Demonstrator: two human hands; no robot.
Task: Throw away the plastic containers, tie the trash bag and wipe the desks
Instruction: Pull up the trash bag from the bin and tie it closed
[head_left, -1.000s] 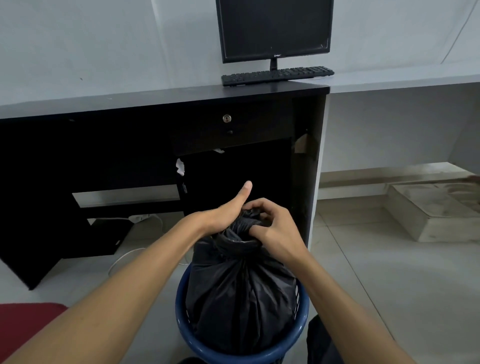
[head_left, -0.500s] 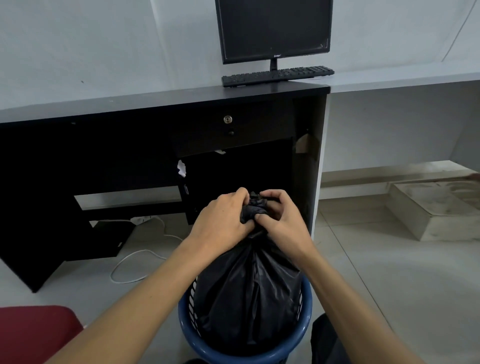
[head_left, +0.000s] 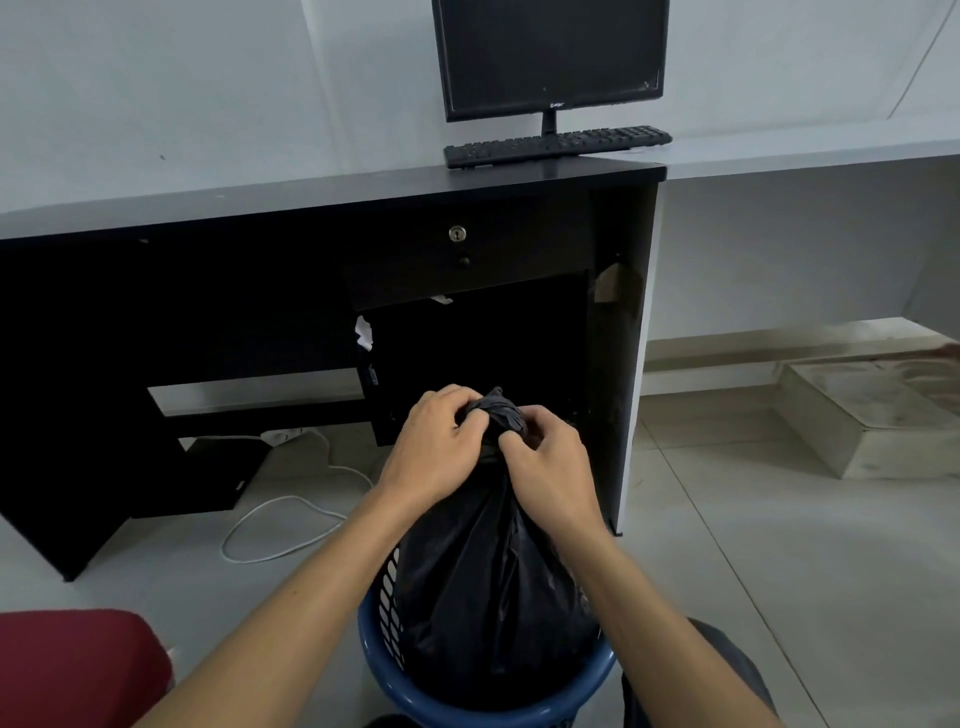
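Black bag (head_left: 493, 582) stands in the blue bin (head_left: 376, 660), its neck drawn higher and tighter than a second ago. Left hand (head_left: 431, 447) and right hand (head_left: 550, 467) both pinch the twisted top. The knot seems nearly closed, and the desk (head_left: 311, 202) is probably still unwiped.

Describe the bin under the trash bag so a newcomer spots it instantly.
Find the black desk with the monitor. On the floor before its right end stands a round blue basket with a perforated wall. It is the only blue thing, and it holds the black trash bag that the left hand and right hand grip.
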